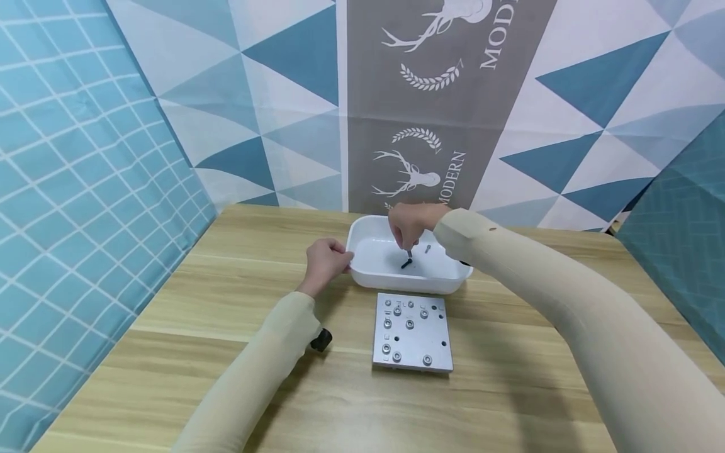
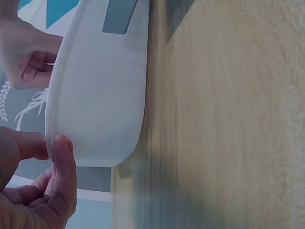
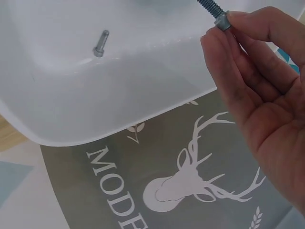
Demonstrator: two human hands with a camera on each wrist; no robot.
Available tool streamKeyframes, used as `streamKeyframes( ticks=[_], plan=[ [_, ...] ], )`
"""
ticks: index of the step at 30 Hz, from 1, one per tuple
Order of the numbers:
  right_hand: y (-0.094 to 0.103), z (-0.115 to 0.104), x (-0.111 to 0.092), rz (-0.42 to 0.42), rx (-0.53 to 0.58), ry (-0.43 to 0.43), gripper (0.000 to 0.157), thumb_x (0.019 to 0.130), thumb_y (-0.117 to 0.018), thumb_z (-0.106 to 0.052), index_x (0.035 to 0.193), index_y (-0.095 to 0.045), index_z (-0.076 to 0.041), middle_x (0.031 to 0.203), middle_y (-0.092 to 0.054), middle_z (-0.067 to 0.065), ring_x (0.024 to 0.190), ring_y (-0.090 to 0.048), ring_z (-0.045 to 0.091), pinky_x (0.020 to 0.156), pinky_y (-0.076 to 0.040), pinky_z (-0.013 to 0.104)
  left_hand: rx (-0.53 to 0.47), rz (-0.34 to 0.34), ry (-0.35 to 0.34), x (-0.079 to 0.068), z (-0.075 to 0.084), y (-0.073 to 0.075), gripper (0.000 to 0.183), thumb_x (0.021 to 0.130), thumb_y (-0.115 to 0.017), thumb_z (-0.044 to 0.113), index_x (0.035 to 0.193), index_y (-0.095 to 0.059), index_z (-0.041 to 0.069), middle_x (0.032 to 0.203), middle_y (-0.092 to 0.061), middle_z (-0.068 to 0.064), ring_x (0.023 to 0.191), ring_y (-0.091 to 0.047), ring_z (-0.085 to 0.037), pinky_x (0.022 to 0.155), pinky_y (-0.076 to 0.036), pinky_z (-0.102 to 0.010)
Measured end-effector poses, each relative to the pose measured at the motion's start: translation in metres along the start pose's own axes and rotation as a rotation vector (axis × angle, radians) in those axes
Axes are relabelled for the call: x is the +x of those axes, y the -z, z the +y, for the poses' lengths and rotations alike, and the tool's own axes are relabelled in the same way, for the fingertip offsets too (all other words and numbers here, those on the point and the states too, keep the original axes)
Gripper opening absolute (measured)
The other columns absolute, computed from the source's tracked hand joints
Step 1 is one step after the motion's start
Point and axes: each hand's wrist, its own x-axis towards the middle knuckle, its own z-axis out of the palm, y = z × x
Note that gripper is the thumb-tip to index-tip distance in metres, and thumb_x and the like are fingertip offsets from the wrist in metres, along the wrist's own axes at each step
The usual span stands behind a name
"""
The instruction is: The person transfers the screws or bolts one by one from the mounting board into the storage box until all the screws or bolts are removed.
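Observation:
My right hand (image 1: pixel 405 225) is over the white tray (image 1: pixel 362 277), pinching a silver bolt (image 3: pixel 222 22) by its head between thumb and fingertips, the threaded end pointing away from the hand. Another silver bolt (image 3: pixel 101 44) lies on the tray floor. Just below the held bolt, the head view shows a small dark piece (image 1: pixel 406 263), too small to identify surely. At the tray's left end my left hand (image 1: pixel 327 261) pinches the rim between thumb and fingers, as the left wrist view (image 2: pixel 40 186) also shows.
A silver metal plate (image 1: pixel 419 343) with several bolts and some bare holes lies on the wooden table (image 1: pixel 226 302) in front of the tray. A patterned cloth (image 1: pixel 300 82) hangs close behind the tray. A black wrist piece (image 1: pixel 321 340) sits below the left sleeve.

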Motion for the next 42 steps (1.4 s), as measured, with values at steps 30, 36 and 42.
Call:
streamKeyframes(
  ticks=[30, 36, 42],
  plan=[
    [-0.004, -0.005, -0.018, 0.032, 0.059, 0.010, 0.012, 0.075, -0.075, -0.007, 0.087, -0.075, -0.010, 0.087, -0.073, 0.002, 0.078, -0.066, 0.013, 0.071, -0.056, 0.024, -0.028, -0.012, 0.026, 0.000, -0.002, 0.000, 0.012, 0.086, -0.067, 0.009, 0.092, -0.064, -0.002, 0.086, -0.063, -0.013, 0.062, -0.064, -0.013, 0.072, -0.062, -0.033],
    [-0.005, -0.011, -0.029, 0.050, 0.067, 0.053, 0.012, 0.075, -0.076, -0.007, 0.086, -0.074, -0.010, 0.085, -0.072, 0.002, 0.075, -0.066, 0.012, 0.068, -0.056, 0.022, -0.018, -0.009, 0.035, -0.001, -0.002, 0.002, 0.013, 0.087, -0.066, 0.009, 0.092, -0.064, -0.002, 0.088, -0.063, -0.014, 0.063, -0.064, -0.012, 0.071, -0.062, -0.031],
    [-0.010, -0.021, -0.047, 0.086, 0.055, 0.077, 0.010, 0.076, -0.076, -0.006, 0.083, -0.074, -0.012, 0.081, -0.071, 0.000, 0.070, -0.064, 0.011, 0.065, -0.055, 0.021, -0.014, -0.016, 0.024, 0.000, -0.001, 0.000, 0.014, 0.087, -0.067, 0.010, 0.093, -0.065, -0.002, 0.089, -0.064, -0.014, 0.063, -0.064, -0.012, 0.064, -0.060, -0.023]
  ],
)
